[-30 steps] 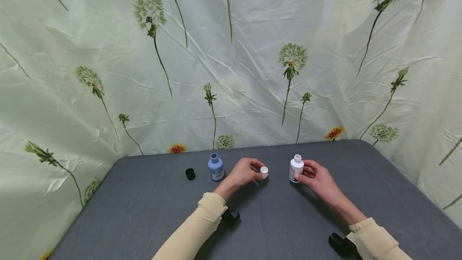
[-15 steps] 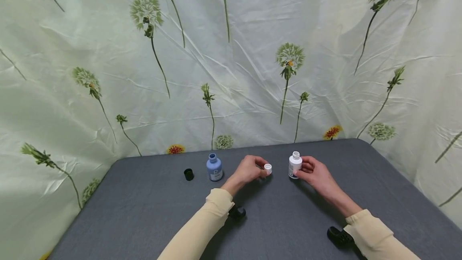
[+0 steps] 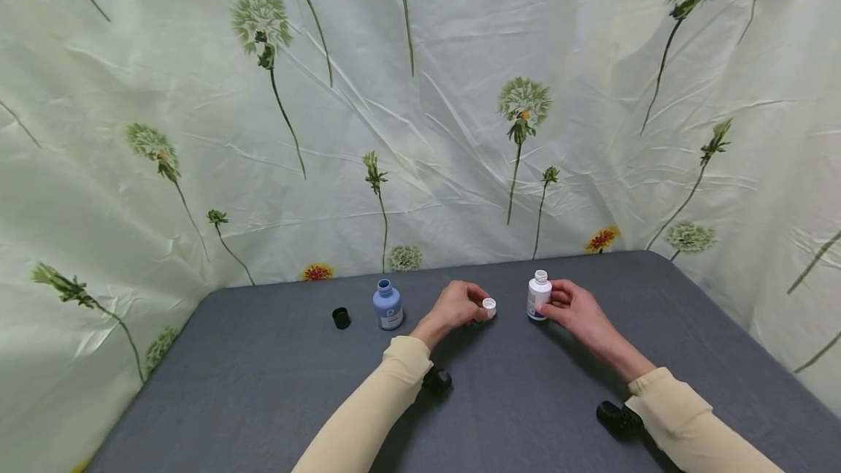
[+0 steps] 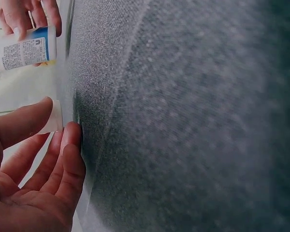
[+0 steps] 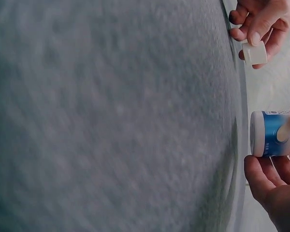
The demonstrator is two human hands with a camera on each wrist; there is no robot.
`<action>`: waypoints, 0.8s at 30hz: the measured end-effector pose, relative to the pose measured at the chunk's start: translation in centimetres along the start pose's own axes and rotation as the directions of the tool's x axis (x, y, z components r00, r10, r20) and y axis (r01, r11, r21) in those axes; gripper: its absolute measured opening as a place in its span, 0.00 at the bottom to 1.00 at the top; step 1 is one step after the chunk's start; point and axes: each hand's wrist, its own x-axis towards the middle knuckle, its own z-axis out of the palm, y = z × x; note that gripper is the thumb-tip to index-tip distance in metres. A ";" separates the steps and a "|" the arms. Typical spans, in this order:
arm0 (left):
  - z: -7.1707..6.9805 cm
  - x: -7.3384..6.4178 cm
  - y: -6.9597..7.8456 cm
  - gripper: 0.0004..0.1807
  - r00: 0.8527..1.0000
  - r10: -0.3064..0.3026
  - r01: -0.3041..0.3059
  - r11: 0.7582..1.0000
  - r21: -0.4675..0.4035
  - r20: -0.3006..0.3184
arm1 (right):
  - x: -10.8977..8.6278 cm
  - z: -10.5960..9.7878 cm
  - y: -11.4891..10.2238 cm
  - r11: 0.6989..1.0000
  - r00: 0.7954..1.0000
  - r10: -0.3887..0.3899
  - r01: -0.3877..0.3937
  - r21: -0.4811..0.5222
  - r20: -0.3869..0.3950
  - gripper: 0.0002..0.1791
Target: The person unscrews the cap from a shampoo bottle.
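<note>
Between thumb and fingers, my left hand (image 3: 456, 306) pinches a small white screw cap (image 3: 489, 306), its hollow side facing up. To the right, my right hand (image 3: 581, 316) grips an uncapped white bottle (image 3: 539, 299) by its side, and the bottle stands upright with its mouth bare. A blue and white label (image 5: 278, 134) wraps the bottle in the right wrist view, where its base also shows and seems just off the table. Cap and bottle are apart, with a gap between them. The fingers hide part of each.
Left of my left hand stands an open blue bottle (image 3: 388, 307) without a cap. Beside it lies a black cap (image 3: 341, 318). The grey cloth-covered table (image 3: 263, 393) ends at a hanging floral sheet (image 3: 447, 130). Black devices (image 3: 617, 418) sit under both wrists.
My left hand has moved right with the white cap, closer to the white bottle. My right hand and the bottle have shifted slightly away from me. The blue bottle and black cap stay put.
</note>
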 end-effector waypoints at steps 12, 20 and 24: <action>1.1 0.9 0.3 0.07 0.999 0.028 -0.027 0.999 0.041 -0.016 | 0.9 -1.1 0.5 0.996 0.999 0.033 -0.031 -0.089 0.020 0.27; 1.9 1.4 0.6 0.09 0.999 0.011 -0.009 0.997 0.070 -0.030 | 1.4 -1.6 0.9 0.993 1.000 0.028 -0.027 -0.112 0.014 0.27; 2.2 1.6 0.7 0.09 0.999 0.012 -0.009 0.996 0.094 -0.032 | 1.5 -1.7 1.0 0.993 1.000 0.016 -0.015 -0.115 0.013 0.27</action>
